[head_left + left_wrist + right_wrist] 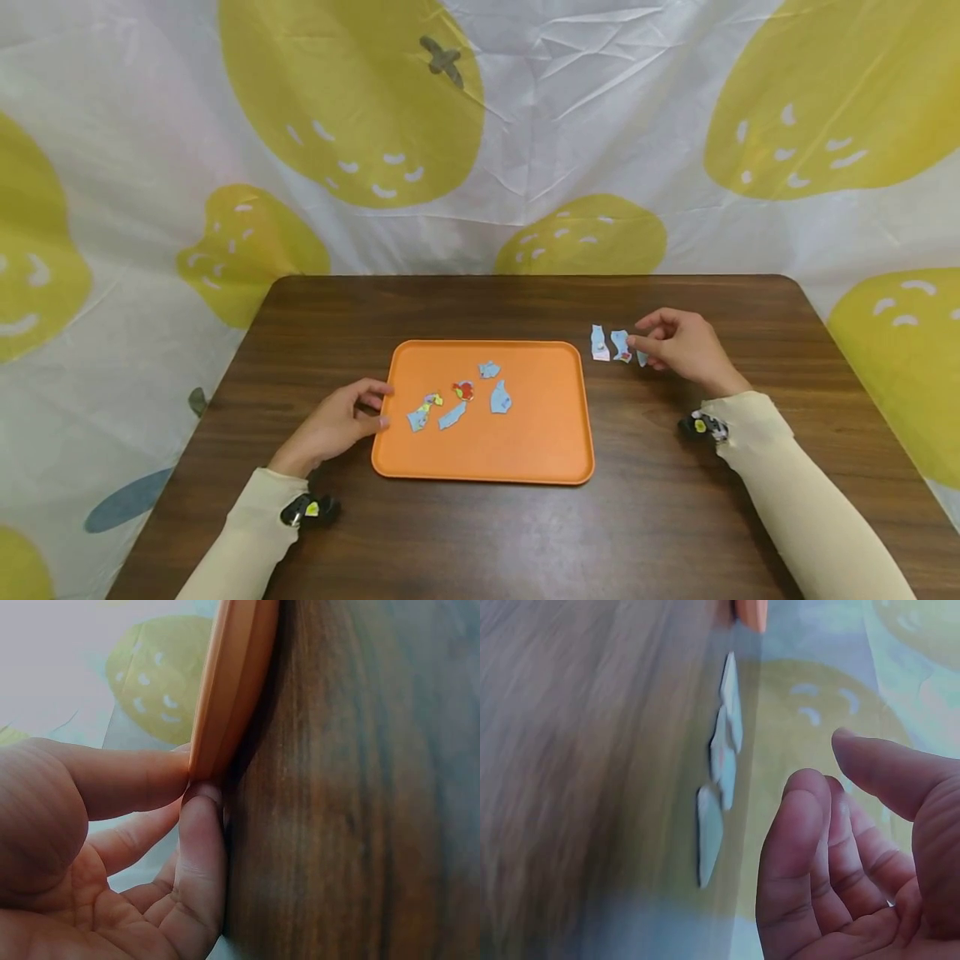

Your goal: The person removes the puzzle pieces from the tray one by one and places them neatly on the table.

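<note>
The left hand (333, 423) has its grip on the left rim of the orange tray (487, 462) — thumb and finger pinch it. The right hand (686, 346) is over the counter (675, 533), to the right of the tray. Its grip is spread, with a gap between thumb and fingers and nothing in it.

Three flat bits sit in a row just right of the tray's far right corner: a left piece (599, 346), a middle piece (619, 343) and a right piece (642, 358), which the hand partly hides in the head view. More pieces (500, 398) lie on the tray, around its middle and left part.

The row is close together, so a finger could bump the middle piece while going for the right one. They look thin, so fingertips could slip off and only push one along. The left hand could make trouble too — if it tugs or tips the tray, the loose ones on it could slide and get mixed up.
</note>
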Available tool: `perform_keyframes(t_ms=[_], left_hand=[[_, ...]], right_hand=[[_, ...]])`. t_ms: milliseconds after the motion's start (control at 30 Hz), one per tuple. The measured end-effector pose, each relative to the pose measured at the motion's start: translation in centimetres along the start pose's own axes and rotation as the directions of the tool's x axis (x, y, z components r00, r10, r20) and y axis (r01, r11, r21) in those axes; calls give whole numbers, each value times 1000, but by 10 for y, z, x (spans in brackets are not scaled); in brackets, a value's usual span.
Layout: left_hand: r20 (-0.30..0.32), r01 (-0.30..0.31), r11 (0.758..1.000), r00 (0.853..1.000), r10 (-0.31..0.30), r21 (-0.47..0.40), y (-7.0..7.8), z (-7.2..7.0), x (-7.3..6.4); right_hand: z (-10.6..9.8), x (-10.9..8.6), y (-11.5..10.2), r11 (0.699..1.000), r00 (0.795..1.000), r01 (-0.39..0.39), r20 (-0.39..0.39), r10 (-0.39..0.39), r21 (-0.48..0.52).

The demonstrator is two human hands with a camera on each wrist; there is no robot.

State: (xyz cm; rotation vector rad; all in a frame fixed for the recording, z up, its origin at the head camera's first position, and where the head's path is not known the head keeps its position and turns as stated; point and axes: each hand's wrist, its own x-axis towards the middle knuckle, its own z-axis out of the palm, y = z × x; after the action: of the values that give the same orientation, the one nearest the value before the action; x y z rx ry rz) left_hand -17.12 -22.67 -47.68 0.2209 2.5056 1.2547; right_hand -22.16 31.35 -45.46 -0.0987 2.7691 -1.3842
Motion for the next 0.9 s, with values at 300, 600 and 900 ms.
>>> perform_keyframes(t_ms=[300,600,900], left_hand=[[10,5,1000,1000,-5,-10,-2,-1,1],[6,6,1000,1000,-6,0,-3,-1,3],[2,14,1000,1000,-14,-7,-5,-2,3]], right_hand=[[15,1,-19,999,999,34,3,-34,28],[31,-1,-35,996,998,66,12,-67,61],[50,-1,-48,992,991,113,63,-116,52]])
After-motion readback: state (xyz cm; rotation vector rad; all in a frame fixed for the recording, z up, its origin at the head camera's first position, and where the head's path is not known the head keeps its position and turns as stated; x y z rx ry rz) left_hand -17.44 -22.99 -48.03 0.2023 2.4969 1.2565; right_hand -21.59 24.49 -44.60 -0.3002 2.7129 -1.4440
